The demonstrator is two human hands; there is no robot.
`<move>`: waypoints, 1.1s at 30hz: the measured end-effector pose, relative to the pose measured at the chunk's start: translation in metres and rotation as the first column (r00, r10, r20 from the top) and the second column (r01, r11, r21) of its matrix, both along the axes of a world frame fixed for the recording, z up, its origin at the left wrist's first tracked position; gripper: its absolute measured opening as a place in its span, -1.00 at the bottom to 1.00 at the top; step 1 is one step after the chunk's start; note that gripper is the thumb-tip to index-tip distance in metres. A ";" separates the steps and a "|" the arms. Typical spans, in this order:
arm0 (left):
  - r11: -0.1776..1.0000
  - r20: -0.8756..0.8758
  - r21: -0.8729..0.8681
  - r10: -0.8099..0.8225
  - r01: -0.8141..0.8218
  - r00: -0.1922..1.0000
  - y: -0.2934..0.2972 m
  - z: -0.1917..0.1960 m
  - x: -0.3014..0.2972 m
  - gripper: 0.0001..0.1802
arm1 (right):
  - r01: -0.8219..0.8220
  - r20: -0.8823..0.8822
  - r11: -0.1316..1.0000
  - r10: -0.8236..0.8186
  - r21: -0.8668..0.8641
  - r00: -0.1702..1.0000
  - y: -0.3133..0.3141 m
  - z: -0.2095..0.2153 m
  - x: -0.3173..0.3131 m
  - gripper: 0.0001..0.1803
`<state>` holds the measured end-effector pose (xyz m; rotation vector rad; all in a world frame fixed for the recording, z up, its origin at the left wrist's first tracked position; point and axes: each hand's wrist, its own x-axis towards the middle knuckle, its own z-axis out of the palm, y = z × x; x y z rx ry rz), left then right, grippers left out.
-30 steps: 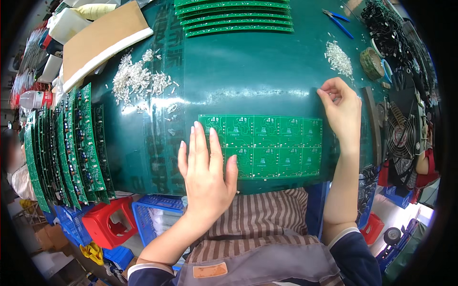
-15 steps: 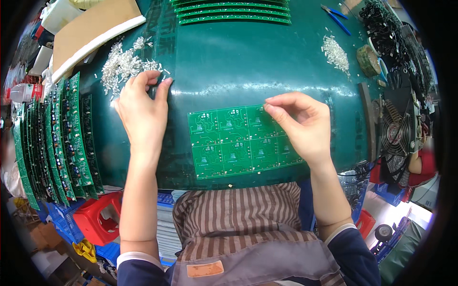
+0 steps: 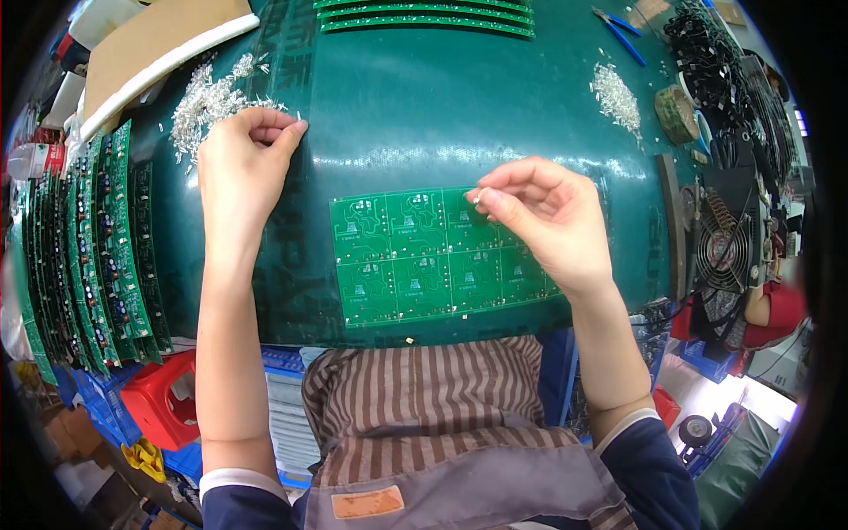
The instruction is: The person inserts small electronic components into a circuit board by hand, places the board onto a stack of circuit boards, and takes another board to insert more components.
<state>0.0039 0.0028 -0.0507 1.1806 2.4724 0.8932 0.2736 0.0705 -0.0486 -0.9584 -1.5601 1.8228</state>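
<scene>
A green circuit board panel (image 3: 420, 265), divided into several repeated sections, lies flat on the green work mat in front of me. Over its upper edge, my right hand (image 3: 552, 221) pinches a tiny pale component (image 3: 478, 200) between thumb and forefinger. My left hand (image 3: 243, 159) is at the right edge of a loose heap of small clear components (image 3: 205, 106). Its thumb and forefinger are closed together, with a small clear component (image 3: 299, 115) showing at their tips. The other left fingers are curled in.
Populated circuit boards (image 3: 93, 256) stand in a row at the left. More green boards (image 3: 428, 19) are stacked at the far edge. A second clear heap (image 3: 616, 95), blue-handled cutters (image 3: 623, 35), a tape roll (image 3: 676, 115) and a fan (image 3: 724, 252) are on the right.
My left thumb and forefinger have come together beside the heap. My right hand has turned slightly, bringing the tiny component into sight at its fingertips. The whole view has shifted a little.
</scene>
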 end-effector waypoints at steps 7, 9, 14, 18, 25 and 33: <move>0.983 -0.312 0.104 -0.113 0.153 0.943 -0.012 0.000 0.005 -0.87 | -0.146 0.381 0.793 -0.115 0.591 0.917 0.012 0.003 -0.005 -0.91; 0.981 -0.213 0.129 -0.112 0.142 0.971 -0.016 0.006 0.018 -0.88 | -0.162 0.403 0.790 -0.115 0.591 0.908 0.014 0.001 -0.004 -0.91; 0.941 0.151 0.283 -0.236 0.187 0.960 -0.037 0.005 0.066 -0.83 | -0.183 0.451 0.842 -0.079 0.508 0.889 0.019 0.006 0.000 -0.89; 0.842 -0.043 0.398 -0.379 0.364 0.924 -0.033 -0.013 0.087 -0.81 | -0.179 0.414 0.856 -0.044 0.484 0.909 0.024 0.002 0.003 -0.88; 0.776 -0.142 0.493 -0.374 0.393 0.916 -0.026 -0.026 0.086 -0.84 | -0.244 0.468 0.834 -0.020 0.495 0.884 0.026 0.009 0.000 -0.89; 0.780 -0.178 0.451 -0.397 0.433 0.900 -0.025 -0.022 0.085 -0.87 | -0.249 0.490 0.827 -0.036 0.503 0.871 0.021 0.012 0.002 -0.89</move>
